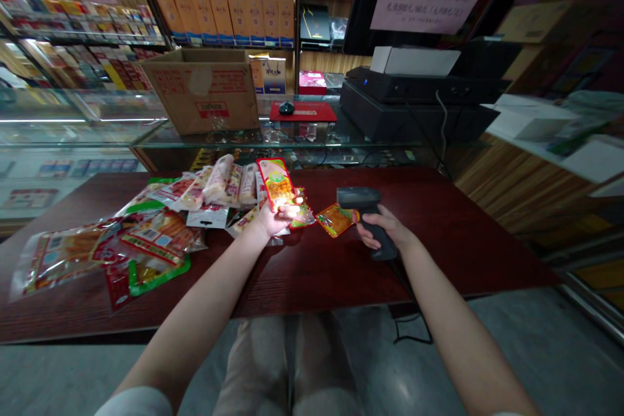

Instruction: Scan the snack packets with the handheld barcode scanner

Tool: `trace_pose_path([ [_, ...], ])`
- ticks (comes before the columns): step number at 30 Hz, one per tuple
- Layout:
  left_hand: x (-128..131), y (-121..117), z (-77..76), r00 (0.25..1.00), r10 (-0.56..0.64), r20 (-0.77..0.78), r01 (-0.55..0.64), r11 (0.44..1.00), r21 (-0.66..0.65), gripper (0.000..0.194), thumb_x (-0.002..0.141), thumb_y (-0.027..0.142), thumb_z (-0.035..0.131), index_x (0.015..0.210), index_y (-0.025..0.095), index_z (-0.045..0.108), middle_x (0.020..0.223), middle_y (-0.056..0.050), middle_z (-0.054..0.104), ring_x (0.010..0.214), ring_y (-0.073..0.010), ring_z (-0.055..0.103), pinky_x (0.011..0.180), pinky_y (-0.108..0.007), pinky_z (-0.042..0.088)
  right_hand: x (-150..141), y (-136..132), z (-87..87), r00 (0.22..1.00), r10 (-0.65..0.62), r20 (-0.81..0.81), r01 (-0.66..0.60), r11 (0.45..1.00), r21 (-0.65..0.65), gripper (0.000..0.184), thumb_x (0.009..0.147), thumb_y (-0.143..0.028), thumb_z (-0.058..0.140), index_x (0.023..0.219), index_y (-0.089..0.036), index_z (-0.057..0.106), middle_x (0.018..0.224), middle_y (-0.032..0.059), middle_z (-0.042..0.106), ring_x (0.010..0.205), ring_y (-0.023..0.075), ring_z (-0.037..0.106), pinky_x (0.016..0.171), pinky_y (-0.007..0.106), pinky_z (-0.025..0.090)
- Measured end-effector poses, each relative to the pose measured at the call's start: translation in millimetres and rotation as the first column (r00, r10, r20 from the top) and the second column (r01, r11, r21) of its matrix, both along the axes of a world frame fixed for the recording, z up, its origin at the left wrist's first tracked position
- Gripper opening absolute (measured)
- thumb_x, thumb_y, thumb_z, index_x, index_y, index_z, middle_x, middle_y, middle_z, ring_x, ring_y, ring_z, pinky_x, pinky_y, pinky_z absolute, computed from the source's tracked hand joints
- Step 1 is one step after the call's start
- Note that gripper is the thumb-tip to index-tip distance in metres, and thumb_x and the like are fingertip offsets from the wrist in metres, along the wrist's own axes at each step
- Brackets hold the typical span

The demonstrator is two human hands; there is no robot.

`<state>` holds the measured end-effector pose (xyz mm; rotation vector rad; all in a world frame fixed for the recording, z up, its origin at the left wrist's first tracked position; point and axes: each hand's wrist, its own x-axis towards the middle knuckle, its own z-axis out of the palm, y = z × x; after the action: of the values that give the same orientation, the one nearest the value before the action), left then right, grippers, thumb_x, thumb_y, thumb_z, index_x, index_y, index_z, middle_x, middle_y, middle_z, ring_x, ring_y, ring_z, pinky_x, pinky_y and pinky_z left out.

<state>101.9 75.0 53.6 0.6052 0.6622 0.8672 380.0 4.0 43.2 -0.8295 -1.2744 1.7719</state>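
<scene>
My left hand (280,218) is closed around the lower end of a red-edged snack packet (275,181), raised upright over the pile. In my right hand (385,231) is a dark barcode scanner (359,195), its head turned left toward that packet. An orange snack packet (334,220) lies flat on the table between my hands, just left of the scanner. Behind and below my left hand another red packet (304,213) partly shows. To the left spreads a pile of packaged snacks, among them wrapped rolls (219,180) and clear bags (156,236).
The dark red wooden table (458,234) meets a glass counter bearing an open cardboard box (209,94), a black mouse (286,108) on a red mat (319,112) and a black register (419,107). The scanner cable (414,292) hangs over the near edge.
</scene>
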Motion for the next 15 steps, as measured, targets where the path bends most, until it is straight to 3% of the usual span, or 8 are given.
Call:
trace_pose_path([
  [10, 2.3, -0.7, 0.3, 0.99, 0.001, 0.139, 0.014, 0.994, -0.112, 0.025, 0.092, 0.009, 0.036, 0.081, 0.012, 0.057, 0.068, -0.001, 0.049, 0.037, -0.0008, 0.024, 0.033, -0.012, 0.02, 0.1, 0.2, 3.1, 1.0, -0.025, -0.014, 0.025, 1.0, 0.013, 0.029, 0.083, -0.039, 0.064, 0.097, -0.018, 0.049, 0.051, -0.0077, 0.052, 0.03, 0.0077, 0.04, 0.033, 0.02, 0.033],
  [13, 2.5, -1.1, 7.2, 0.992, 0.086, 0.093, -0.084, 0.996, -0.027, 0.021, 0.093, 0.012, 0.037, 0.082, 0.014, 0.054, 0.068, 0.001, 0.046, 0.039, -0.002, 0.027, 0.036, -0.012, 0.022, 2.2, 1.3, 3.9, 0.998, -0.049, -0.044, 0.05, 0.998, 0.024, 0.03, 0.083, -0.039, 0.065, 0.097, -0.019, 0.048, 0.052, -0.0075, 0.052, 0.03, 0.0079, 0.039, 0.033, 0.021, 0.032],
  [15, -2.0, 1.5, 13.9, 0.965, 0.252, -0.077, -0.239, 0.96, 0.146, 0.019, 0.094, 0.015, 0.038, 0.08, 0.017, 0.052, 0.068, 0.002, 0.044, 0.043, -0.0048, 0.031, 0.04, -0.014, 0.028, 4.0, 2.5, 4.1, 0.994, -0.083, -0.071, 0.086, 0.996, 0.037, 0.028, 0.083, -0.039, 0.065, 0.093, -0.018, 0.049, 0.051, -0.0068, 0.052, 0.03, 0.0077, 0.039, 0.033, 0.022, 0.033],
])
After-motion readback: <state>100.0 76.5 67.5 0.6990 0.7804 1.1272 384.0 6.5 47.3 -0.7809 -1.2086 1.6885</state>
